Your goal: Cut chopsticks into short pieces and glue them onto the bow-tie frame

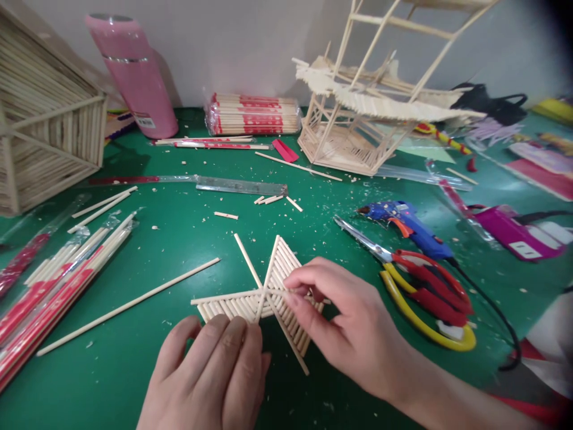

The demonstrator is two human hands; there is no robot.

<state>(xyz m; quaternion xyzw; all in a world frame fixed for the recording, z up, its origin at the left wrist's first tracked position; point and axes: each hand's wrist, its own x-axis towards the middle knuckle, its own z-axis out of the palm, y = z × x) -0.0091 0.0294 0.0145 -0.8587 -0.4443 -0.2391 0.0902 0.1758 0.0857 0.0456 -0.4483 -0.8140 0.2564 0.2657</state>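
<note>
A small panel of glued wooden sticks (280,269) lies low in the middle of the head view, crossing sticks forming wedges filled with short parallel pieces. My left hand (210,370) bends its fingers over the lower left wedge, holding it; the fingertips are partly hidden. Thumb and forefinger of my right hand (344,322) pinch the panel just right of its crossing point; whether a separate short stick is between them I cannot tell. A loose long chopstick (129,306) rests left of the panel. Red-and-yellow-handled scissors (425,286) lie right of my right hand.
A blue glue gun (407,224) with a cord lies behind the scissors. At the back stand a wooden stick model house (344,131), packed chopsticks (255,114) and a pink bottle (138,77). Wrapped chopsticks (67,280) and a hexagonal stick panel (49,119) are left.
</note>
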